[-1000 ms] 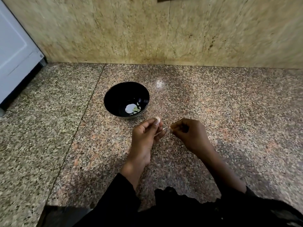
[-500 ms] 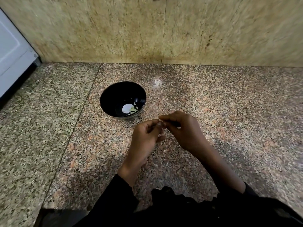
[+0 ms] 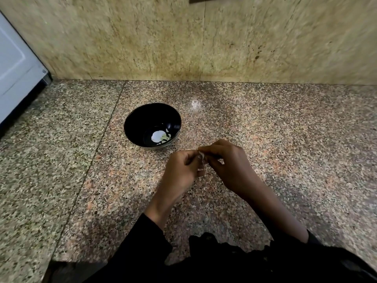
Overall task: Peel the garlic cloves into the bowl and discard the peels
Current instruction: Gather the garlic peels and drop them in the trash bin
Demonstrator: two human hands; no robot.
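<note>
Both hands meeting over the speckled granite counter [image 3: 285, 139], just near and right of the black bowl [image 3: 132, 127]. Left hand [image 3: 181, 170] with fingers curled inward, thumb and fingertips pinched together on a small pale garlic clove [image 3: 201, 155], of which only a sliver shows between the two hands. Right hand [image 3: 228, 164] likewise curled, its thumb and forefinger pinched at the same spot, touching the left hand's fingertips; whether gripping clove or loose peel, impossible to tell, the piece too small and mostly hidden. A second pale fleck visible low between the fingers, unclear whether nail or peel. Bowl upright on the counter, apart from the hands, to their far left, holding a whitish patch [image 3: 157, 136] at the bottom with some pale green beside it; whether clove or reflection, not certain. Black sleeves [image 3: 142, 242] covering both forearms up to the wrists at the near edge. Beige stone wall [image 3: 183, 37] standing at the far side of the counter, a white appliance panel [image 3: 14, 64] at the far left corner
</note>
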